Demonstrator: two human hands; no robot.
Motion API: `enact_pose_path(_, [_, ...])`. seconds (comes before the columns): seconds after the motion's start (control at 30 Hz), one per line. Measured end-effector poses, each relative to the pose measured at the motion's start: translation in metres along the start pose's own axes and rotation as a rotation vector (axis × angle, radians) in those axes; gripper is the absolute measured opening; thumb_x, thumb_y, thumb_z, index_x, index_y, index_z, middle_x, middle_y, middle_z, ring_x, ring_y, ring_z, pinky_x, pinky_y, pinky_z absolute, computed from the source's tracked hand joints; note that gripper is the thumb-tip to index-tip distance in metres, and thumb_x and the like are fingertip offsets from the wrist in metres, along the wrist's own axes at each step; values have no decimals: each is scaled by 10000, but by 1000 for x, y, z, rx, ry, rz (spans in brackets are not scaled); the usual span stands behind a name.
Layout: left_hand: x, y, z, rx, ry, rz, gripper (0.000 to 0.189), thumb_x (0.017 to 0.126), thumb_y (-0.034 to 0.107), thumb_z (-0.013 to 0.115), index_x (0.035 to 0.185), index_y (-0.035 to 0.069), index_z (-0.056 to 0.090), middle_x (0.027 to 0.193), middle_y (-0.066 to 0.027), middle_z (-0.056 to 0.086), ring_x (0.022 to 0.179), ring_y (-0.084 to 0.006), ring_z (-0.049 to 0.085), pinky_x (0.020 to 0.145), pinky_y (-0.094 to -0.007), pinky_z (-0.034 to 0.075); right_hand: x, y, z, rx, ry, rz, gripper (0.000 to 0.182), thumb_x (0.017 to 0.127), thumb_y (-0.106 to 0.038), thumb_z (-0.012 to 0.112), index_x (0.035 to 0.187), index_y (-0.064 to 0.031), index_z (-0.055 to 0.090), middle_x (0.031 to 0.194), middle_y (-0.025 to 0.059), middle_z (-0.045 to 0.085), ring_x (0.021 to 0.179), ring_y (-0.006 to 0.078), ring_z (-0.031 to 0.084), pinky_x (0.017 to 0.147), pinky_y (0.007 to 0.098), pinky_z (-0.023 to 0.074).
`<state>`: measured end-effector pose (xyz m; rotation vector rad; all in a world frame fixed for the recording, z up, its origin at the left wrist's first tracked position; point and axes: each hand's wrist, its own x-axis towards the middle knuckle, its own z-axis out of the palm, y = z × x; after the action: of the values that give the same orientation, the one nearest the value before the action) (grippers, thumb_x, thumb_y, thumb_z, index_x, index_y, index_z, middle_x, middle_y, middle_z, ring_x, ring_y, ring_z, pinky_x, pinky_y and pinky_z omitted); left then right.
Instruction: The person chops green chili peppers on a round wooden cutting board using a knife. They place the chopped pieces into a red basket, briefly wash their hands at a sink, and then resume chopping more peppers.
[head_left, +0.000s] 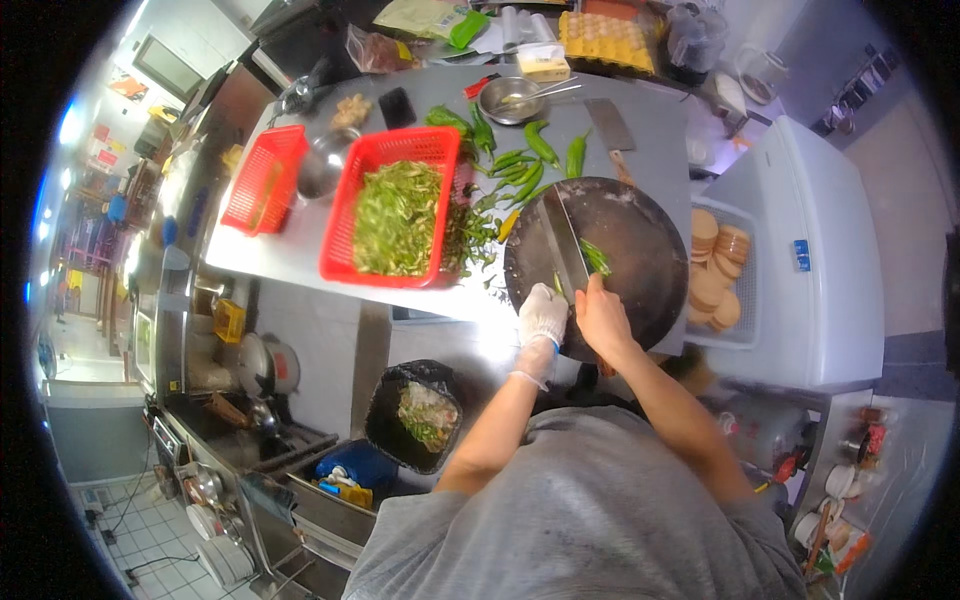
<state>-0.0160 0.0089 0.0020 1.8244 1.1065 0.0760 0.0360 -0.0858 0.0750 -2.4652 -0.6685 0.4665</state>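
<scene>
My right hand (603, 315) grips a broad-bladed cleaver (562, 240) over a dark round chopping board (637, 277). My left hand (544, 315), in a white knitted glove, holds a green pepper (558, 283) on the board, left of the blade. Cut green pepper pieces (595, 257) lie just right of the blade. Whole green chili peppers (525, 176) lie beyond the board. A red plastic basket (330, 225) to the left holds a heap of sliced green peppers (397, 217). A second cleaver (609, 124) rests flat behind the board.
A metal bowl (512, 100) with utensils, a smaller red basket (262, 180) and a steel bowl (324, 161) stand on the table (420, 90). A lined bin (386, 420) stands below its front edge. At the right are a crate (750, 300) of round tan slabs and a white freezer (832, 277).
</scene>
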Motion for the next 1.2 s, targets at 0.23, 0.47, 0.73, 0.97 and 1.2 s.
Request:
enact_pose_path(0.23, [-12,9,-8,-10,-16,31,160,820,201,567,848,46,597,819,-222,634,813,-389,617,739,-414,471,12,2,4,-22,-42,-13,267,905,-190,526,1008,42,445,793,304,624,788,469,621,699,535,502])
enact_pose_path(0.47, [-10,-3,-12,-453,-250,-69,150,764,69,704,798,33,562,669,-15,564,607,-85,530,538,-227,439,26,10,10,-7,21,-25,257,896,-197,527,983,38,473,780,293,620,764,473,611,690,545,487])
enact_pose_path(0.73, [-24,24,-8,176,41,87,234,760,267,634,856,54,623,822,-202,646,822,-364,627,740,-409,479,40,26,12,126,-56,2,314,909,-224,511,1074,42,484,804,299,623,784,462,614,703,539,488])
enact_pose_path(0.97, [-18,14,-11,120,33,85,222,740,257,633,833,59,669,791,-195,658,804,-355,641,737,-407,485,23,27,3,38,66,-95,289,911,-220,513,1031,39,469,805,308,623,786,466,617,701,535,497])
enact_pose_path(1.2, [-20,17,-14,95,33,57,216,722,255,636,811,64,685,779,-176,671,784,-326,656,719,-388,494,5,24,-3,-6,43,-100,270,915,-223,513,1012,22,452,778,299,624,769,462,621,685,537,502])
